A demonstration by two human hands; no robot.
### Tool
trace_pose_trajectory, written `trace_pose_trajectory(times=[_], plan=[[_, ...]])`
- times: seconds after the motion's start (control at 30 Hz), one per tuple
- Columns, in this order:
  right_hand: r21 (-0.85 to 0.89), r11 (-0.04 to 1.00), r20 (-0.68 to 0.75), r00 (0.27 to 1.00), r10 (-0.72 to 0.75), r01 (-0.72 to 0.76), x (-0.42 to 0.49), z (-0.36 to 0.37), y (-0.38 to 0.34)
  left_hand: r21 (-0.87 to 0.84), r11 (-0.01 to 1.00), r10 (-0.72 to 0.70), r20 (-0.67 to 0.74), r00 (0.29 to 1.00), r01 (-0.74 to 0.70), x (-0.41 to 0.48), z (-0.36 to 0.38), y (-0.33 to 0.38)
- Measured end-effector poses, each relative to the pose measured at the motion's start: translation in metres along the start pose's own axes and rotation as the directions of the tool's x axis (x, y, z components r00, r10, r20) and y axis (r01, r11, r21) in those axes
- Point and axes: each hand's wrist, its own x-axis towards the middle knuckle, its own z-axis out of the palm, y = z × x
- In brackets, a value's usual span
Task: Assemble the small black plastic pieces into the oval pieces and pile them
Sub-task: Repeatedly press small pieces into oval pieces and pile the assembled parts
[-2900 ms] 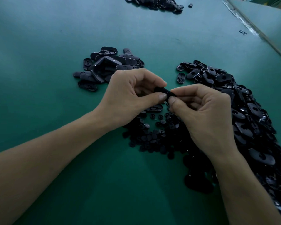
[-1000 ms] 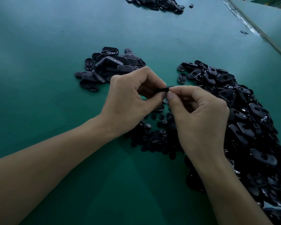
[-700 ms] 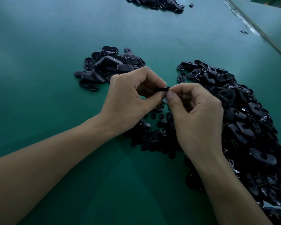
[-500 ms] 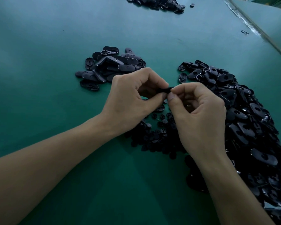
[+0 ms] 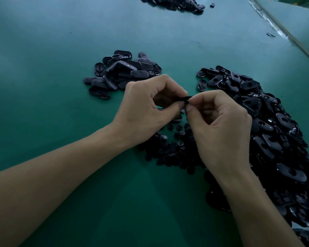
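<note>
Compared with the view nearly three seconds back, the hands have been drawn tighter together, and much less of the oval piece point(image 5: 185, 99) is left showing: only a dark sliver is seen between the fingertips now. Over the last half second almost nothing has been shifted.

The oval piece is held in the air just above the far edge of the heap of small round pieces point(image 5: 169, 148). It is pinched at one end by the thumb and forefinger of the left hand point(image 5: 146, 111), whose other fingers are curled in behind. The other end is gripped by the thumb and forefinger of the right hand point(image 5: 221, 129), its remaining fingers folded into the palm. Whether a small piece has been seated in the oval cannot be told; that spot is hidden by the fingers.

The near side of the heap of small round pieces is partly covered by both wrists. Beyond that heap and to its left, a pile of oval pieces point(image 5: 125, 73) is laid out on the green table point(image 5: 52, 50), well apart from it. To the right of the heap, and touching it, a much larger heap of oval pieces point(image 5: 266, 122) is spread out. A single oval point(image 5: 202, 85) is seen lying just off that larger heap's far left corner. Far beyond the small round pieces, at the top edge of the view, another dark pile point(image 5: 175, 1) is cut off, with one stray bit point(image 5: 212, 5) just beside it.
</note>
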Motion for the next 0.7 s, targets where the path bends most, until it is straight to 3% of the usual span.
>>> trace_pose_trajectory(times=[0.2, 0.5, 0.7], plan=[[0.014, 1.0, -0.041, 0.999, 0.019, -0.019, 0.0008, 0.0001, 0.0021, 0.009, 1.0, 0.029, 0.008, 1.0, -0.029, -0.0004, 0.0006, 0.0009], [0.159, 0.985, 0.028, 0.998, 0.063, -0.067, 0.0032, -0.0014, 0.0033, -0.014, 1.0, -0.007, -0.01, 1.0, 0.007, 0.0001, -0.001, 0.0047], [0.087, 0.996, -0.017, 0.999, 0.034, -0.032, 0.0021, -0.0009, 0.0031, -0.019, 1.0, -0.021, 0.002, 1.0, 0.021, 0.0002, -0.001, 0.0045]])
